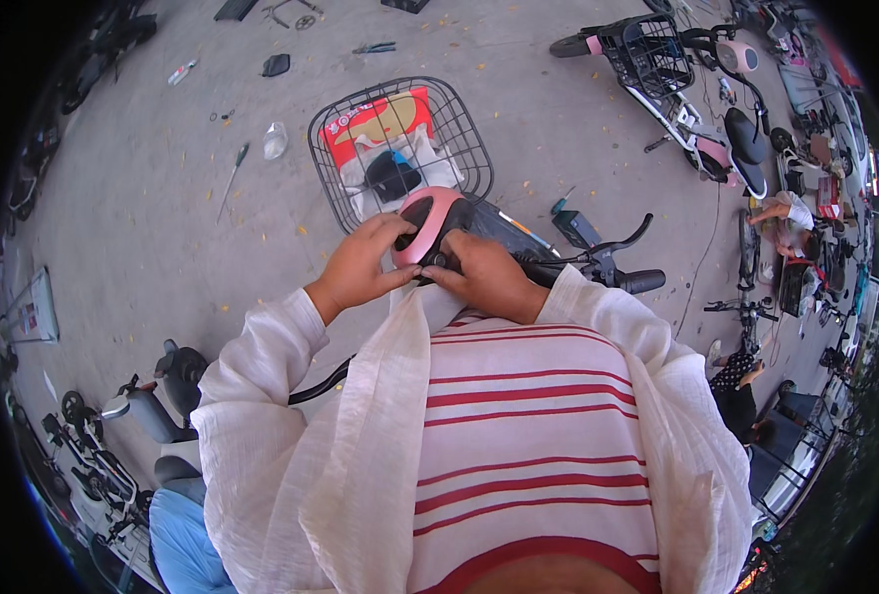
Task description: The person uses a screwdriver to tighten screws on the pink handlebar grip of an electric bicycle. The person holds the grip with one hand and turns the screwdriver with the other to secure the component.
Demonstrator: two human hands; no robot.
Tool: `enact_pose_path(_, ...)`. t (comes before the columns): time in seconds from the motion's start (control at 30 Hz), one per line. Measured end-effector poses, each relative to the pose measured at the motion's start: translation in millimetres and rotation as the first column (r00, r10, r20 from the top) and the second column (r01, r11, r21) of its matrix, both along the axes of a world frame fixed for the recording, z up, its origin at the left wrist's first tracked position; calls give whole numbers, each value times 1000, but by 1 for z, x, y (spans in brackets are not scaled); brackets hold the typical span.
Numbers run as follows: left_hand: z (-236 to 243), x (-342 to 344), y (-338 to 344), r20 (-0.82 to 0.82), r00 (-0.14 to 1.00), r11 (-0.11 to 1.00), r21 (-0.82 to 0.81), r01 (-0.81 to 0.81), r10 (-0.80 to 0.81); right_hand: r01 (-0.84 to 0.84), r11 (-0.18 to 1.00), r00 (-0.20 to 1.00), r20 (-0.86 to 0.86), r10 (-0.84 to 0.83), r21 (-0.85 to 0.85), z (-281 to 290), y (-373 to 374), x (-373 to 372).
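Both your hands, left hand (pixel 360 267) and right hand (pixel 487 277), clasp pink headlight cover (pixel 424 223): rigid, smooth, probably light plastic; grip by edges.

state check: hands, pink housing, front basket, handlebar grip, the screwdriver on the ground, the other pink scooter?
left hand: wrapped on the pink dash housing, gripping
right hand: pressed on the housing's near edge
pink dash housing: on the handlebar, held from both sides
wire basket: mounted in front, holding a red bag and a dark item
handlebar grip: free, untouched
screwdriver: lying flat on the concrete
pink scooter: parked upright, basket looks empty
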State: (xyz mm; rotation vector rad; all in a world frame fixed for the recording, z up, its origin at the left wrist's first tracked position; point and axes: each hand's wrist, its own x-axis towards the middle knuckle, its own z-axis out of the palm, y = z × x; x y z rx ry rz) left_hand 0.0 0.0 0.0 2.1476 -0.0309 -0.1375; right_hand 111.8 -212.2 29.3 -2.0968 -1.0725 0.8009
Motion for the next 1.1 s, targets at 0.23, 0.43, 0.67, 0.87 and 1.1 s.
enact_pose_path(0.23,-22,-11,-19,208,978,978,199,-59,17,-74,997,986,147,73,1,-6,1,-3)
enact_pose_path(0.43,-42,-5,-21,318,946,948,315,-48,-58,-48,996,974,223,30,77,-16,-1,-5)
enact_pose_path(0.67,-41,1,-17,385,920,938,340,-63,-78,-42,992,970,241,13,117,-21,0,-3)
enact_pose_path(0.87,-36,13,-13,248,969,983,171,-60,16,72,983,994,64,-83,168,-13,4,10)
enact_pose_path(1.1,-39,39,18,203,950,930,-327,-165,239,477,877,728,-589,-351,67,-6,-5,52)
